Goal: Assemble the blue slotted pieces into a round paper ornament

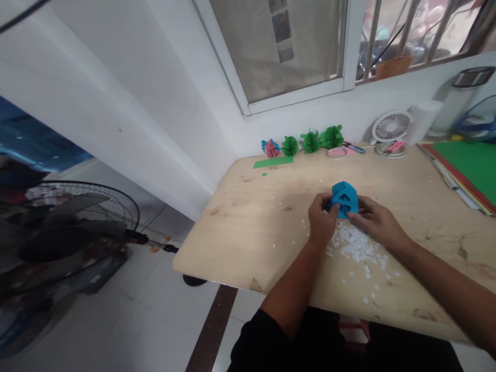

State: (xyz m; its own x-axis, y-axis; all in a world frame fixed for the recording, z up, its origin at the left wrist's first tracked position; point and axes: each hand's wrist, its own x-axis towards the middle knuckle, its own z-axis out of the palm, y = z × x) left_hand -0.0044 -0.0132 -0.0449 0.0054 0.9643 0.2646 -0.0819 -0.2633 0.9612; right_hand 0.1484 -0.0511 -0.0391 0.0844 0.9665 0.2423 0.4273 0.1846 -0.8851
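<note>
A bright blue folded paper craft piece (347, 196), curved on top and with openings in its front, is between my two hands just above the table. My left hand (322, 217) is closed on its left side, the thumb pressed against the lower front. From the right, my right hand (376, 217) grips the lower right edge, its fingers partly hidden behind the paper. Many small white paper scraps (358, 243) lie scattered on the table below my hands.
Along the wall stand several green paper craft balls (311, 141) and a pink-and-blue one (271, 149). A green paper strip (273, 162), small white fan (392, 126), pink clip (395, 146) and coloured paper sheets (468, 165) are on the wooden table (232, 227). A floor fan (77, 222) stands left.
</note>
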